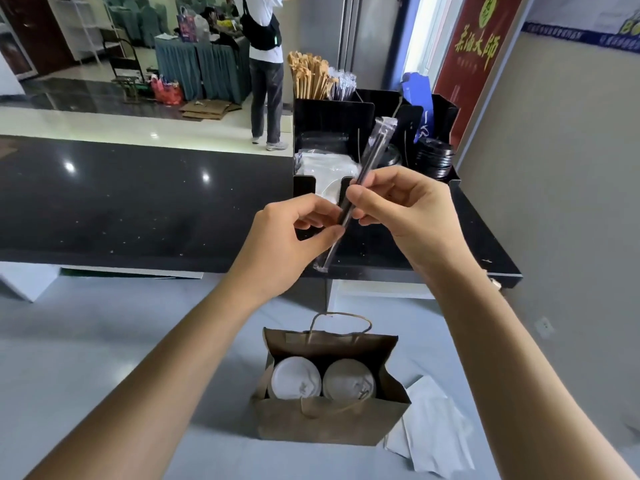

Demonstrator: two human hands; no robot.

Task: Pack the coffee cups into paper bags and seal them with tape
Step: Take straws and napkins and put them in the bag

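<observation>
Above counter edge (173, 265), hands (287, 244) pinch straws (367, 161).

Bag (329, 420): brown kraft paper. Two cup lids (296, 377), white. Straw (360, 188): black, in clear wrapper. Counter (138, 209): black, speckled white. Organizer (329, 116): black; stirrers (310, 76) tan. Banner (478, 46): dark red, gold characters. Napkin (433, 434): pale grey-white. Tablecloth (201, 74): teal, pleated.
</observation>
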